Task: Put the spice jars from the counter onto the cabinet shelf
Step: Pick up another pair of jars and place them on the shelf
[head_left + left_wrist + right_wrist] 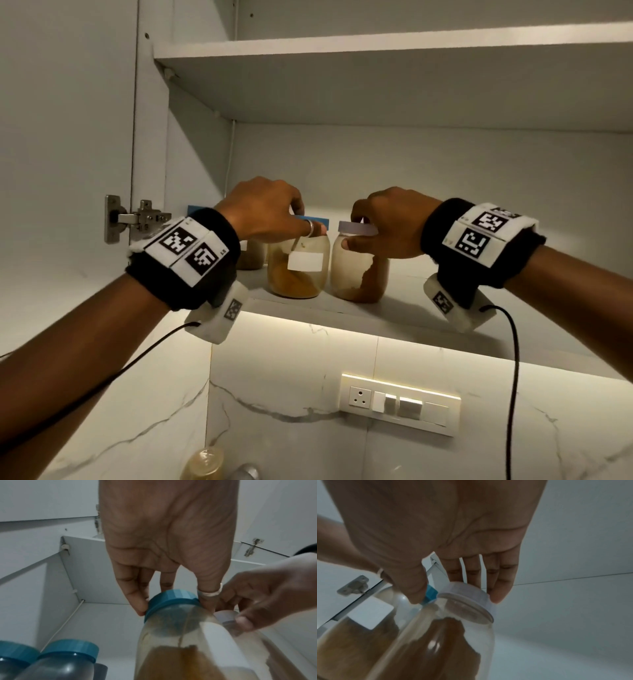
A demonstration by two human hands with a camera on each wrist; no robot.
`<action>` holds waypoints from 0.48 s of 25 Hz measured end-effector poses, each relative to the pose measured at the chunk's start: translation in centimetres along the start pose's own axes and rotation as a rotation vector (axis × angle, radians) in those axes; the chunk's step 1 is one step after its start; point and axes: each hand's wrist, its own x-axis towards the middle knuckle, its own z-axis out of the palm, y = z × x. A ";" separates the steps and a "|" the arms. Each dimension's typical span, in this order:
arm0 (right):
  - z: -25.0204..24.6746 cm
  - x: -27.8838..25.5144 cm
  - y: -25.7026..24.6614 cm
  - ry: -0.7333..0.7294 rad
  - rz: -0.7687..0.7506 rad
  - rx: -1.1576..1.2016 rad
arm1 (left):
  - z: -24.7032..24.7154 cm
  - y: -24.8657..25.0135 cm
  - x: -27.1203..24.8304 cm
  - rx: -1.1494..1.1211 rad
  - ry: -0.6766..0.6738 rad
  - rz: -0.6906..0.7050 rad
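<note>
Together we clamp our left hand (270, 209) on the blue-lidded jar (298, 265), our right hand (387, 222) on the white-lidded jar (358, 270) beside it

Two clear spice jars stand upright, side by side on the cabinet shelf (404, 291) — blue-lidded jar (298, 265) (orange powder), lilac-lidded jar (358, 270).

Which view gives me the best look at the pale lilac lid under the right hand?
The right wrist view: the lilac lid sits near centre, fingers of the right hand curled around its rim. The head view shows the lid edge-on, partly covered. The left wrist view shows a blurred sliver.
</note>
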 end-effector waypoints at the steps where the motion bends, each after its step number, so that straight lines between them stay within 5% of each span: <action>1: 0.4 0.0 -0.1 0.019 -0.011 -0.001 | 0.0 -0.4 0.1 -0.062 -0.014 0.011; 6: 1.3 0.1 0.4 0.062 -0.035 0.063 | 0.3 -2.1 0.3 -0.355 -0.122 0.035; 12: 1.3 0.3 0.8 0.033 -0.049 0.045 | -0.1 -2.2 0.4 -0.439 -0.204 0.091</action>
